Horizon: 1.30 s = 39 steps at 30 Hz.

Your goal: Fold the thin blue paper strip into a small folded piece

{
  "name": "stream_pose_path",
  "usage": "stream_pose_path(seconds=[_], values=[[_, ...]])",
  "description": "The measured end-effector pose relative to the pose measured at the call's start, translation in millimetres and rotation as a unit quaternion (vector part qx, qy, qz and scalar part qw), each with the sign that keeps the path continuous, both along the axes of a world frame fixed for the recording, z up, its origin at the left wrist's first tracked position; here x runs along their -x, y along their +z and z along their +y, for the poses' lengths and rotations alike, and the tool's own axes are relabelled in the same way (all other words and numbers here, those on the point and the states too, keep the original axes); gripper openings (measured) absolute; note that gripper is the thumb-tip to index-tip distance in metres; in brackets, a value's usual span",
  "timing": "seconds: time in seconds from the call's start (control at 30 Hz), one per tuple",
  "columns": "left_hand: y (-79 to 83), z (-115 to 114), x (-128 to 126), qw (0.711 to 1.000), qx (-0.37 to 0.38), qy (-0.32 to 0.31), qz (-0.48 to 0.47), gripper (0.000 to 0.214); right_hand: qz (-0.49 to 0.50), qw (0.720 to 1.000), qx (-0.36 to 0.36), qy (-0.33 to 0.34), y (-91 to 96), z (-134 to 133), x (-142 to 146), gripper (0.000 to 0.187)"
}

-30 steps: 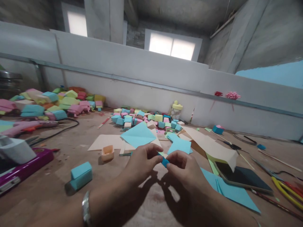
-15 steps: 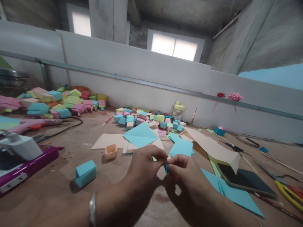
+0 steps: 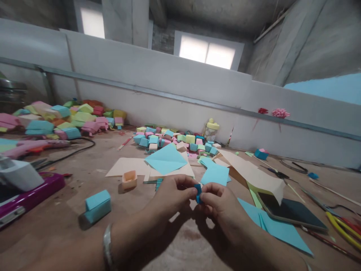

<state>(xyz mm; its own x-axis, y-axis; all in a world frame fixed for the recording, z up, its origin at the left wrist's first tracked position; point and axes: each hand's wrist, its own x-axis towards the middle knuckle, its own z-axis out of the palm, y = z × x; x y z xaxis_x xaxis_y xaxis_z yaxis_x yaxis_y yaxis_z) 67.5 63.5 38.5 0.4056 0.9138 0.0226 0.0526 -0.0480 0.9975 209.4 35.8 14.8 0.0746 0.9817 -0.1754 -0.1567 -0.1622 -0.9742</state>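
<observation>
Between my two hands is a small folded piece of dark blue paper (image 3: 198,192), held just above the table. My left hand (image 3: 175,194) pinches its left side between thumb and fingers. From the other side, my right hand (image 3: 216,199) grips it with thumb and fingertips, which cover part of it. Just beyond my hands lie light blue paper squares (image 3: 216,174) and a creased blue sheet (image 3: 166,159) on cream paper (image 3: 124,166). Left of my left hand stand a small open peach paper box (image 3: 129,180) and a blue house-shaped paper box (image 3: 98,206).
Many folded paper pieces (image 3: 81,117) are heaped at the back left, with smaller ones (image 3: 153,140) at the back middle. A purple power strip (image 3: 53,184) lies left. On the right are a phone (image 3: 293,210), a blue sheet (image 3: 279,227) and yellow-handled scissors (image 3: 338,226).
More of the dark blue paper now shows between my fingertips, its upper part standing up. My fingers have shifted slightly on it, and the camera view has moved a little.
</observation>
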Motion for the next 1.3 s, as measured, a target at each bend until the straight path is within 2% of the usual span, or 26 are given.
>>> stream_pose_path(seconds=[0.13, 0.4, 0.53, 0.63, 0.77, 1.1, 1.2, 1.3], values=[[-2.7, -1, 0, 0.997, 0.061, 0.018, -0.038, 0.014, -0.022, 1.000, -0.004, 0.010, 2.7, -1, 1, 0.008], [-17.5, 11, -7, 0.992, 0.090, 0.016, -0.083, 0.020, -0.036, 0.999, 0.000, -0.026, 5.3, -2, 5, 0.011], [-13.8, 4, -5, 0.986, 0.136, 0.017, -0.090, 0.016, -0.063, 0.998, -0.015, -0.004, 5.1, -3, 5, 0.009], [-8.8, -2, -3, 0.980, 0.176, 0.013, -0.096, 0.019, -0.121, 0.992, -0.042, 0.013, 9.3, -3, 4, 0.008], [-3.6, -7, 0, 0.973, 0.210, 0.015, -0.096, 0.022, -0.172, 0.981, -0.085, -0.010, 13.0, -4, 2, 0.008], [-1.7, 0, 2, 0.948, 0.298, -0.033, -0.112, 0.030, -0.111, 0.986, -0.121, -0.005, 7.9, -1, 0, 0.009], [-3.5, 0, 6, 0.945, 0.301, -0.045, -0.121, 0.030, -0.121, 0.983, -0.135, -0.009, 10.8, 0, -3, 0.008], [-2.7, -5, 8, 0.955, 0.272, -0.053, -0.106, 0.031, -0.134, 0.978, -0.155, -0.035, 14.8, -1, -4, 0.010]])
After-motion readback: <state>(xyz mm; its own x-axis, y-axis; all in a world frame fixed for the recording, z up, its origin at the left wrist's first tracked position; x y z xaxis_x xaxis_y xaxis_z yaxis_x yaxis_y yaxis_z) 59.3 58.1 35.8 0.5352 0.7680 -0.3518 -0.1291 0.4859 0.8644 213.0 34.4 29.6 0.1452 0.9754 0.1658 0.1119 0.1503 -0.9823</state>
